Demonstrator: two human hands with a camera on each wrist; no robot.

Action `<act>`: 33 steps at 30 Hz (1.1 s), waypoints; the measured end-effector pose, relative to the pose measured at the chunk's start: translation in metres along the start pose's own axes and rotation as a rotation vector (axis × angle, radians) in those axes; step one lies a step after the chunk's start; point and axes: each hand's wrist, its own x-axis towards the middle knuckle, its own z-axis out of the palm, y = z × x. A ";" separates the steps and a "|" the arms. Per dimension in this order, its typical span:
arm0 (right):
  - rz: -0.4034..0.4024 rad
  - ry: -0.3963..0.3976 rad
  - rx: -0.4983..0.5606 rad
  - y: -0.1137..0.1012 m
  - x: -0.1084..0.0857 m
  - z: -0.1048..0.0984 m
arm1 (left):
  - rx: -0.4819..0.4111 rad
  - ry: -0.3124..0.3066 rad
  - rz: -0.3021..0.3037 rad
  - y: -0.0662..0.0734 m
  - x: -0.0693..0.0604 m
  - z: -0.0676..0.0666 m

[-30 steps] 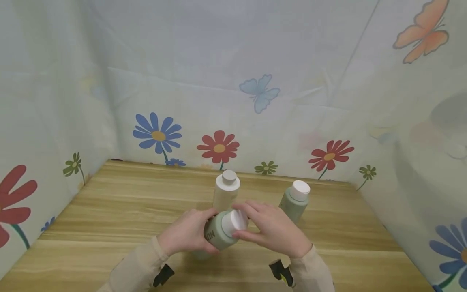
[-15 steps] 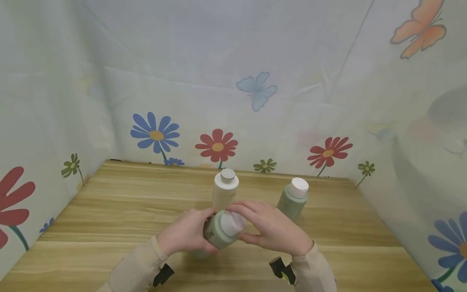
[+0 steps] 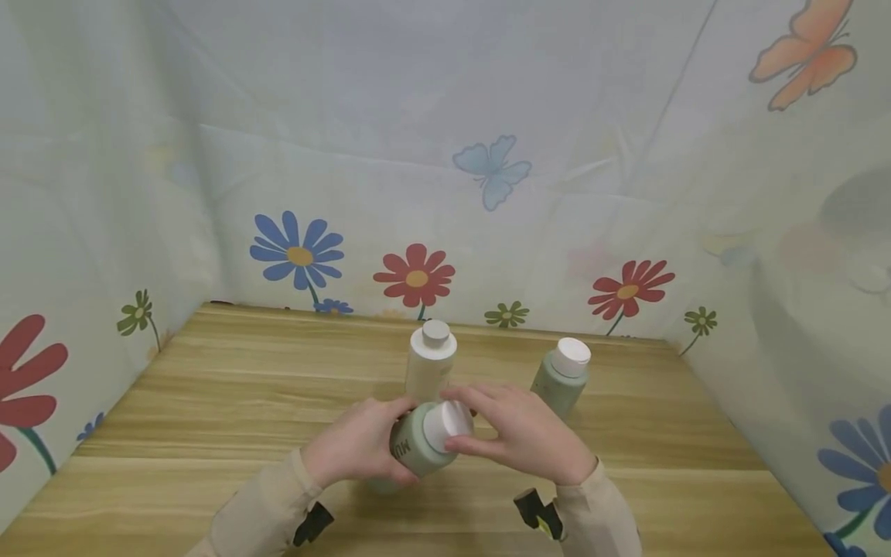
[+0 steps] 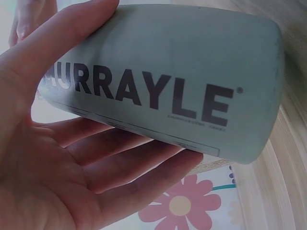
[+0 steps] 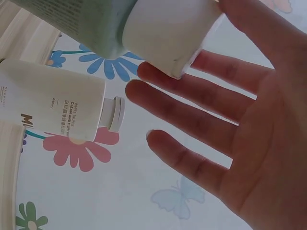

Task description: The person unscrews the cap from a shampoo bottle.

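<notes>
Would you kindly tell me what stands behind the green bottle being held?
Behind the held green bottle stands a white bottle, its cap and upper body visible; its base is covered in the head view.

White bottle (image 3: 426, 375) is standing between the held green bottle (image 3: 419, 441) and the back edge of the surface (image 3: 244, 387); second green bottle (image 3: 559, 387) is blocking the right hand (image 3: 522, 433) toward the back right corner. Curtain (image 3: 376, 193) is walling off the back edge. Passable lanes are running along left and right edges.
</notes>
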 end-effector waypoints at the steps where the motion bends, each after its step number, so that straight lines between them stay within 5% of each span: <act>1: -0.014 -0.004 -0.006 0.000 0.000 0.000 | 0.001 0.001 0.001 0.000 0.000 0.000; 10: -0.207 -0.003 -0.018 0.002 0.001 0.001 | 0.029 0.008 0.036 -0.003 -0.001 0.003; 21: 0.035 -0.058 0.057 0.001 -0.004 0.000 | 0.021 0.000 0.024 -0.003 -0.002 0.005; 33: -0.076 -0.046 0.008 0.001 -0.001 -0.001 | 0.008 -0.022 0.001 -0.002 -0.001 -0.001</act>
